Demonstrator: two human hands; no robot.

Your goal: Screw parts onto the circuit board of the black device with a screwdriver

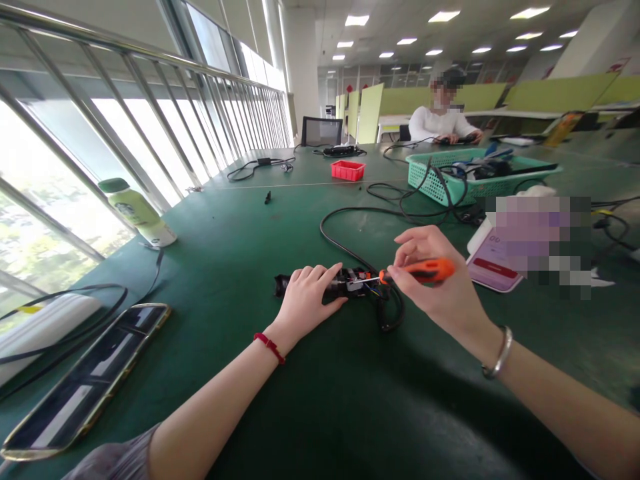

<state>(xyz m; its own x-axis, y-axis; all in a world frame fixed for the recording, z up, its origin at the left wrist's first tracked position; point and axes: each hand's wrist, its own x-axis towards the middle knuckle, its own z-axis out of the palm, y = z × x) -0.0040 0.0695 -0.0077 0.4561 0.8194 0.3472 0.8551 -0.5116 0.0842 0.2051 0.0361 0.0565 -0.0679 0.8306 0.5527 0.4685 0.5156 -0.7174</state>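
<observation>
A black corded device (283, 285) lies on the green table, its housing open at the right end where small parts and coloured wires show. My left hand (311, 291) is closed over its middle, thumb on the near side and fingers on the far side. Pinched in my right hand (434, 283) is a screwdriver (431, 269) with an orange and black handle. Its thin metal shaft points left, and the tip is at the exposed parts; whether it sits in a screw is too small to tell. A black cable (345, 243) loops out from the device.
A teal basket (435, 181) of cords and devices and a red tray (349, 171) stand farther back. A phone (495, 263) leans at right; another phone (90, 380), a white power strip (45, 333) and a bottle (137, 212) are at left. A person (443, 123) sits across the table.
</observation>
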